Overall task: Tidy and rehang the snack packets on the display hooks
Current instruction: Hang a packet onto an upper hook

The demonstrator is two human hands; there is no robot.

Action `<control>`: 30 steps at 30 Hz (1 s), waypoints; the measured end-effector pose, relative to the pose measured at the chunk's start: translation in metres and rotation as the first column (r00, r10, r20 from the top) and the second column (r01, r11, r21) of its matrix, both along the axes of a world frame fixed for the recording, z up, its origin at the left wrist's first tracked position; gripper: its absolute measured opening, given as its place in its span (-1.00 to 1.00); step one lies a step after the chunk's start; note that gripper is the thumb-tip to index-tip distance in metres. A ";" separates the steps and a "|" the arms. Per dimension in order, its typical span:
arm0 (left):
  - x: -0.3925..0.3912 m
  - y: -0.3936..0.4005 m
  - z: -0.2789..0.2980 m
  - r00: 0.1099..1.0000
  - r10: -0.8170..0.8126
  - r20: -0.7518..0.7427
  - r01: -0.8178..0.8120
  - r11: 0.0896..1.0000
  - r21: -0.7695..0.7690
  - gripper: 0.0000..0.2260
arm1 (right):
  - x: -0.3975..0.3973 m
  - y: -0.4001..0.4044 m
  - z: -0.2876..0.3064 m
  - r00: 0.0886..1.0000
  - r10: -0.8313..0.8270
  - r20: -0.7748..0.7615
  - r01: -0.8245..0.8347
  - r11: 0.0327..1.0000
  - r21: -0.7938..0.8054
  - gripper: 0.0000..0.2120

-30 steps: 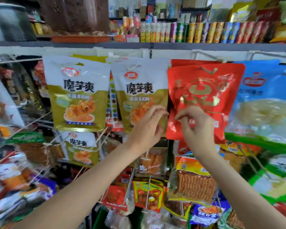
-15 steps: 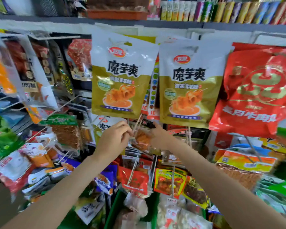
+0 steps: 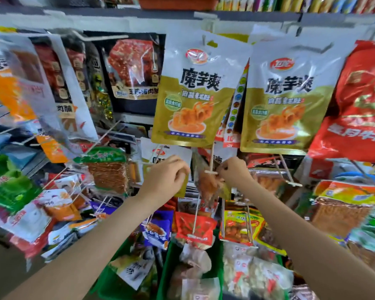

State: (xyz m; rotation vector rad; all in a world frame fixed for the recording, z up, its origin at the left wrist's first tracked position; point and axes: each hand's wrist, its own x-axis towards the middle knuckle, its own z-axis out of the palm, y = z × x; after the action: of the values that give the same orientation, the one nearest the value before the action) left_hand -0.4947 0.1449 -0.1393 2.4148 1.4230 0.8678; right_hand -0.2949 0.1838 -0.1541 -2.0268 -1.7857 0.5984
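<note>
A small clear packet with orange-brown snack [image 3: 207,182] hangs at the tip of a white display hook [image 3: 211,163], below two big white-and-gold packets [image 3: 193,94] [image 3: 288,100]. My right hand [image 3: 232,172] pinches the small packet's top edge at the hook's end bar. My left hand [image 3: 167,176] is just left of it, fingers curled at the packet's left side; whether it grips the packet I cannot tell. A white-and-gold smaller packet [image 3: 160,154] hangs behind my left hand.
A large red packet [image 3: 359,109] hangs at the right. Dark meat packets [image 3: 132,68] hang upper left. Many small packets crowd hooks below, above green bins [image 3: 167,267]. A shelf edge [image 3: 117,18] runs across the top.
Both hands dropped from the red and gold packets in the top row to a lower hook. They now work on the small clear packet; the view shifted left and closer.
</note>
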 end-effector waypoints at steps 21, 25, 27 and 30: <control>0.150 -0.009 0.018 0.861 -0.503 0.078 0.446 0.671 -0.592 -0.89 | 0.141 -0.134 0.056 0.984 0.001 -0.181 -0.019 0.995 -0.098 -0.90; 0.175 0.006 0.013 0.919 -0.393 -0.007 0.329 0.778 -0.536 -0.82 | 0.157 -0.106 0.034 0.984 -0.102 -0.145 0.097 0.995 -0.038 -0.83; 0.183 0.014 0.015 0.937 -0.345 -0.047 0.275 0.815 -0.510 -0.80 | 0.160 -0.093 0.028 0.982 -0.129 -0.140 0.128 0.992 -0.013 -0.84; 0.189 0.024 0.018 0.955 -0.294 -0.031 0.249 0.857 -0.452 -0.83 | 0.164 -0.079 0.030 0.982 -0.150 -0.115 0.158 0.985 0.067 -0.87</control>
State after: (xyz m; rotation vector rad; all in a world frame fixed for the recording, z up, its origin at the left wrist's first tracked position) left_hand -0.3057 0.1687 -0.1214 2.2438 1.1154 0.3133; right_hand -0.1306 0.1048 -0.1242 -2.0173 -1.5483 0.5738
